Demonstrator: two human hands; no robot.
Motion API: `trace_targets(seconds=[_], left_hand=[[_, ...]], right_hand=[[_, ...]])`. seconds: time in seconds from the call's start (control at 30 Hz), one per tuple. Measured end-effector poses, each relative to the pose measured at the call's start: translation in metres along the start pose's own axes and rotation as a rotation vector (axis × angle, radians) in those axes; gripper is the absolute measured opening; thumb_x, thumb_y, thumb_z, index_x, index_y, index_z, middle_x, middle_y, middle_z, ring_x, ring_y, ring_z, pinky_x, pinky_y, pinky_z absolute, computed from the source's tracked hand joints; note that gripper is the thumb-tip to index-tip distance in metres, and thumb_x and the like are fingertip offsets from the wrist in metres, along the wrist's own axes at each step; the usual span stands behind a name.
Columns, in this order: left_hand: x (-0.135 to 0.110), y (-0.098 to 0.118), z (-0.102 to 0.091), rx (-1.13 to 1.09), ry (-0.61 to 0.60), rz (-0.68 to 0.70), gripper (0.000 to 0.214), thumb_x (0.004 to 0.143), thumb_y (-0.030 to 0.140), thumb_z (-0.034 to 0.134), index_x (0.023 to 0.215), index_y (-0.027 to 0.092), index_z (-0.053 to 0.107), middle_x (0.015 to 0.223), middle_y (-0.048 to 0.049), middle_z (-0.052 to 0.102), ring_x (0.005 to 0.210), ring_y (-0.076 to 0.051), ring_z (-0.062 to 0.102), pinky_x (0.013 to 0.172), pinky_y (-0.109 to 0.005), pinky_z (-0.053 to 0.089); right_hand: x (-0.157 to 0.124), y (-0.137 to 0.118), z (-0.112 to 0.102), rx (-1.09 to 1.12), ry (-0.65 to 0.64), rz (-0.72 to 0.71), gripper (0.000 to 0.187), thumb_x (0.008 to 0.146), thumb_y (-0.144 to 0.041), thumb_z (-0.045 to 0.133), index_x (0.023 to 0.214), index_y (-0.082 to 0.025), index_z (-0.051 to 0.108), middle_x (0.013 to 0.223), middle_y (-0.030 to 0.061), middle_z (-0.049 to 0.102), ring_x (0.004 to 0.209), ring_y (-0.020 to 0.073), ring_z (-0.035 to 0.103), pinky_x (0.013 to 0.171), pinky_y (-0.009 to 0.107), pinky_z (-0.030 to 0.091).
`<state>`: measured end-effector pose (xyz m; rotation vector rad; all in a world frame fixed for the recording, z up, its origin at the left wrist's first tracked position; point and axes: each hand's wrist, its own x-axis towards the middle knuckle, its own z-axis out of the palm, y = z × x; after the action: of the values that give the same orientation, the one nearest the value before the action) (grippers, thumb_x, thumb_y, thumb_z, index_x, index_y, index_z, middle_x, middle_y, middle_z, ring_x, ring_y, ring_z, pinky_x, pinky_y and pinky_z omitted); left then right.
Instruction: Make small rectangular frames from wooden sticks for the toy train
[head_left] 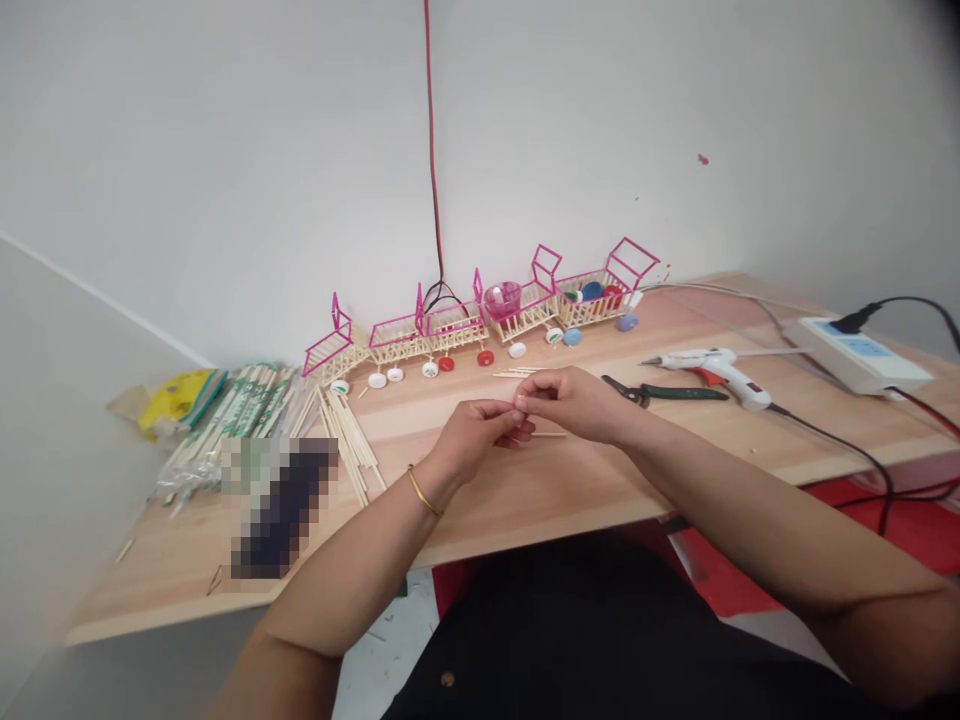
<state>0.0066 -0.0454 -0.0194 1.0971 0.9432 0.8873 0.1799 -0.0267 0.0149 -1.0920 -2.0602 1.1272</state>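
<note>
Blk garment below hands, far-R basket has blue & red caps.

The left arm rises from the lower left of the frame, the right arm from the lower right, both bare. They converge near the centre, where left hand and right hand meet fingertip to fingertip, thumbs and forefingers pinched, the left hand's other fingers curled beneath.
</note>
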Motion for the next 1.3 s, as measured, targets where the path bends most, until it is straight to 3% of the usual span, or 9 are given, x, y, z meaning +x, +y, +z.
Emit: trace_targets(seconds=[0.1, 0.23, 0.43, 0.7, 1.3], left_hand=[[-0.001, 0.001, 0.001, -0.078, 0.034, -0.018, 0.031, 0.061, 0.035, 0.077, 0.078, 0.01, 0.07, 0.076, -0.0078, 0.069, 0.067, -0.013, 0.061, 0.065, -0.027, 0.047], [-0.001, 0.002, 0.004, -0.198, 0.064, -0.045, 0.029, 0.058, 0.03, 0.078, 0.076, 0.009, 0.071, 0.082, -0.0103, 0.07, 0.07, -0.014, 0.061, 0.07, -0.028, 0.047], [-0.001, 0.0, 0.005, -0.237, 0.05, -0.029, 0.029, 0.059, 0.028, 0.078, 0.078, 0.007, 0.071, 0.082, -0.0123, 0.07, 0.073, -0.016, 0.062, 0.075, -0.03, 0.046], [-0.004, 0.003, 0.009, -0.312, 0.064, 0.033, 0.029, 0.063, 0.032, 0.076, 0.078, 0.008, 0.069, 0.075, -0.0089, 0.069, 0.07, -0.015, 0.062, 0.075, -0.03, 0.047], [-0.001, 0.0, 0.004, -0.334, 0.113, -0.071, 0.022, 0.062, 0.025, 0.074, 0.075, 0.009, 0.067, 0.075, -0.0083, 0.069, 0.067, -0.014, 0.062, 0.07, -0.028, 0.046]], right_hand=[[-0.004, 0.001, 0.004, -0.19, 0.047, -0.054, 0.028, 0.077, -0.04, 0.059, 0.093, -0.018, 0.064, 0.078, 0.0032, 0.063, 0.068, 0.0154, 0.056, 0.063, 0.028, 0.043], [-0.01, 0.002, 0.012, -0.471, 0.17, -0.265, 0.052, 0.072, -0.033, 0.068, 0.119, -0.018, 0.053, 0.106, 0.0116, 0.056, 0.092, 0.0231, 0.055, 0.079, 0.037, 0.044], [-0.009, 0.008, 0.018, -0.595, 0.24, -0.406, 0.03, 0.078, -0.022, 0.062, 0.106, -0.015, 0.056, 0.095, 0.0107, 0.058, 0.089, 0.0233, 0.055, 0.077, 0.038, 0.044], [-0.006, 0.011, 0.02, -0.627, 0.305, -0.465, 0.03, 0.078, -0.025, 0.064, 0.105, -0.014, 0.057, 0.093, 0.0103, 0.061, 0.087, 0.0229, 0.056, 0.076, 0.037, 0.043], [-0.003, 0.017, 0.026, -0.61, 0.305, -0.505, 0.031, 0.077, -0.019, 0.063, 0.107, -0.013, 0.057, 0.096, 0.0112, 0.062, 0.09, 0.0226, 0.056, 0.078, 0.037, 0.042]])
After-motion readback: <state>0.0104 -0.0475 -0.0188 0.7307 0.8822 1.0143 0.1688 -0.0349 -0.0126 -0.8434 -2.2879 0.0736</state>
